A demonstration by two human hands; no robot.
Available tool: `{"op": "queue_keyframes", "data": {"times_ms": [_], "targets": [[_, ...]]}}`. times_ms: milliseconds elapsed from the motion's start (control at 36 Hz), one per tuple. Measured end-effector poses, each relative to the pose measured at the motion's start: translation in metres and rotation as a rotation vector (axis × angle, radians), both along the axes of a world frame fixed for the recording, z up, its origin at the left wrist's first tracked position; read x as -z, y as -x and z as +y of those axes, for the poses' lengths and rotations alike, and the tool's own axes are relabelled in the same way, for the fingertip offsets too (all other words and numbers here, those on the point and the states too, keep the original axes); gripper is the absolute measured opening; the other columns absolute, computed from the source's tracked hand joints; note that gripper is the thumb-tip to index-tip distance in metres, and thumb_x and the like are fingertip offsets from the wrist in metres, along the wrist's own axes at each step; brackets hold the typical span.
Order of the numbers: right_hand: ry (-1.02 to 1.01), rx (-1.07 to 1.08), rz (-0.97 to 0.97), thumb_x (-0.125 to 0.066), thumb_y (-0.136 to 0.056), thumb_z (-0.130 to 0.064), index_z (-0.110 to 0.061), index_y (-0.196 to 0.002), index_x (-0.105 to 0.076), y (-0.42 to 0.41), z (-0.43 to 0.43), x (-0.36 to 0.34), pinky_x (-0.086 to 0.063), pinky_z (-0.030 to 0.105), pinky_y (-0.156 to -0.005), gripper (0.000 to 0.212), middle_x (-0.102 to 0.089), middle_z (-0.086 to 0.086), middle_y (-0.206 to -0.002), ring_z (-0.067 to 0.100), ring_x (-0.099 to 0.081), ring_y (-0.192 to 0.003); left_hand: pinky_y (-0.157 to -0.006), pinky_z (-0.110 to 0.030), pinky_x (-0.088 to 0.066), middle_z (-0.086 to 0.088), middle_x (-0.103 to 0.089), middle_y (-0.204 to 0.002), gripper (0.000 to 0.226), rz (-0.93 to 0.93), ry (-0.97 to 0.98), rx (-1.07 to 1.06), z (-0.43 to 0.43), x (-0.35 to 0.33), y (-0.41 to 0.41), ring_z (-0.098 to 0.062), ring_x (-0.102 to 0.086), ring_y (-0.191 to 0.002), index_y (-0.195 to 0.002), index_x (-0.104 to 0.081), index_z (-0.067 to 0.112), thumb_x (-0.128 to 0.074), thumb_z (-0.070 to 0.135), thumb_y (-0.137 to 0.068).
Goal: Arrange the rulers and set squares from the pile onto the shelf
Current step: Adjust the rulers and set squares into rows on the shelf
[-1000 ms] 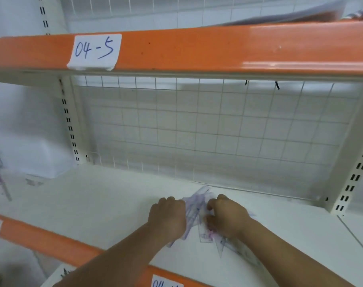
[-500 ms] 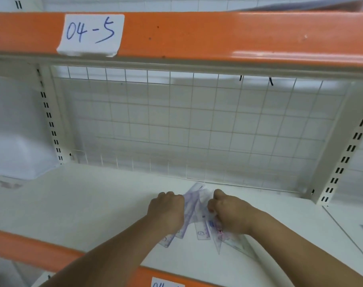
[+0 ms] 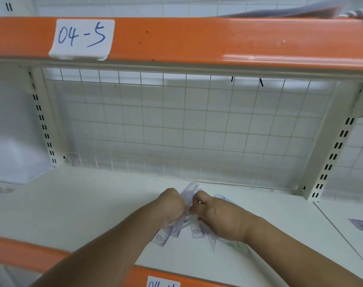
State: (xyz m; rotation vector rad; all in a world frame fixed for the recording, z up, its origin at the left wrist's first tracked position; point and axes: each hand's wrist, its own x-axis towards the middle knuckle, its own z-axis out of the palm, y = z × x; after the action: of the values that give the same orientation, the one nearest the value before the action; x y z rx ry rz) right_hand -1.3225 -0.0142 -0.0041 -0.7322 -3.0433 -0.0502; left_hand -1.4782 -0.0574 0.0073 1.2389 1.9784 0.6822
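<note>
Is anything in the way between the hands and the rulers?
No, nothing visible is in the way. The left hand and the right hand both grip the rulers, which lie on the white shelf.

Two bare forearms fill the lower part of the view: the left forearm and the right forearm, both uncovered up to the picture's edge. The left hand and right hand are bare too. A tiny pale fleck shows on one right finger, too small to identify.
</note>
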Motion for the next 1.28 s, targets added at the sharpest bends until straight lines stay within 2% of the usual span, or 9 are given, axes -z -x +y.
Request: {"op": "queue_keyframes", "data": {"times_ms": [139, 250, 361, 583, 833, 1000, 1083, 1194, 1278], "targets": [[0.162, 0.103, 0.316, -0.048, -0.087, -0.005, -0.021, -0.121, -0.06, 0.002, -0.008, -0.004, -0.048, 0.028, -0.086, 0.039, -0.046, -0.003, -0.11, 0.019, -0.056, -0.096, -0.046, -0.018, -0.037, -0.011, -0.054, -0.069, 0.027, -0.225, 0.015, -0.095, -0.007, -0.002, 0.002, -0.013, -0.05, -0.047, -0.067, -0.051, 0.01, -0.057, -0.008, -0.086], [0.256, 0.45, 0.481, -0.053, -0.093, -0.037, -0.017, -0.121, -0.054, 0.006, -0.008, -0.009, -0.041, 0.022, -0.081, 0.034, -0.06, 0.001, -0.109, 0.014, -0.054, -0.09, -0.032, -0.011, -0.024, -0.016, -0.057, -0.078, 0.024, -0.322, -0.034, -0.184, -0.008, -0.002, 0.007, -0.019, -0.05, -0.057, -0.069, -0.052, 0.007, -0.056, -0.011, -0.084], [0.431, 0.585, 0.433, -0.062, -0.077, -0.062, -0.023, -0.113, -0.049, 0.011, -0.016, -0.006, -0.046, 0.026, -0.074, 0.055, -0.06, -0.006, -0.094, 0.014, -0.057, -0.085, -0.044, -0.019, -0.035, -0.017, -0.062, -0.077, 0.023, -0.41, -0.043, -0.229, -0.009, -0.002, 0.007, -0.021, -0.056, -0.057, -0.069, -0.055, 0.006, -0.062, -0.011, -0.081], [0.353, 0.625, 0.363, -0.068, -0.074, -0.058, -0.019, -0.123, -0.042, 0.015, -0.026, -0.002, -0.049, 0.031, -0.078, 0.068, -0.064, -0.002, -0.096, 0.018, -0.061, -0.095, -0.052, -0.022, -0.029, -0.017, -0.063, -0.081, 0.025, -0.455, -0.045, -0.222, -0.012, 0.004, 0.004, -0.022, -0.056, -0.064, -0.069, -0.052, 0.009, -0.065, -0.009, -0.08], [0.353, 0.606, 0.317, -0.069, -0.071, -0.056, -0.022, -0.102, -0.044, 0.013, -0.03, -0.005, -0.047, 0.029, -0.076, 0.052, -0.055, -0.008, -0.086, 0.013, -0.053, -0.085, -0.032, -0.011, -0.032, -0.005, -0.052, -0.058, 0.034, -0.438, -0.028, -0.142, -0.016, -0.001, -0.005, -0.009, -0.047, -0.037, -0.063, -0.051, 0.013, -0.063, -0.016, -0.078], [0.32, 0.626, 0.288, -0.07, -0.073, -0.044, -0.019, -0.112, -0.049, 0.013, -0.032, -0.005, -0.051, 0.03, -0.076, 0.051, -0.058, -0.007, -0.088, 0.016, -0.06, -0.091, -0.038, -0.013, -0.031, -0.013, -0.061, -0.074, 0.028, -0.324, -0.049, -0.121, -0.01, 0.005, -0.006, -0.021, -0.059, -0.059, -0.067, -0.053, 0.011, -0.069, -0.01, -0.075], [0.296, 0.639, 0.291, -0.07, -0.072, -0.039, -0.018, -0.11, -0.049, 0.012, -0.031, -0.004, -0.049, 0.028, -0.071, 0.048, -0.058, -0.006, -0.087, 0.017, -0.059, -0.086, -0.055, -0.025, -0.046, -0.014, -0.066, -0.08, 0.019, -0.225, -0.072, -0.12, -0.01, 0.007, -0.009, -0.025, -0.061, -0.069, -0.085, -0.064, 0.004, -0.072, 0.004, -0.067], [0.288, 0.648, 0.263, -0.07, -0.076, -0.036, -0.017, -0.116, -0.044, 0.008, -0.029, -0.006, -0.048, 0.029, -0.072, 0.052, -0.063, -0.001, -0.095, 0.02, -0.06, -0.09, -0.083, -0.033, -0.047, -0.008, -0.059, -0.116, 0.075, 0.178, -0.112, -0.023, -0.011, 0.01, -0.003, -0.028, -0.059, -0.104, -0.13, -0.036, 0.011, -0.077, 0.036, -0.073], [0.295, 0.631, 0.244, -0.064, -0.08, -0.026, -0.02, -0.137, -0.033, 0.005, -0.029, -0.009, -0.052, 0.032, -0.081, 0.065, -0.064, 0.001, -0.109, 0.021, -0.06, -0.103, -0.092, -0.034, -0.042, -0.006, -0.051, -0.126, 0.082, 0.597, -0.177, 0.118, -0.016, 0.009, 0.0, -0.027, -0.049, -0.118, -0.142, -0.029, 0.024, -0.071, 0.049, -0.077]]}}
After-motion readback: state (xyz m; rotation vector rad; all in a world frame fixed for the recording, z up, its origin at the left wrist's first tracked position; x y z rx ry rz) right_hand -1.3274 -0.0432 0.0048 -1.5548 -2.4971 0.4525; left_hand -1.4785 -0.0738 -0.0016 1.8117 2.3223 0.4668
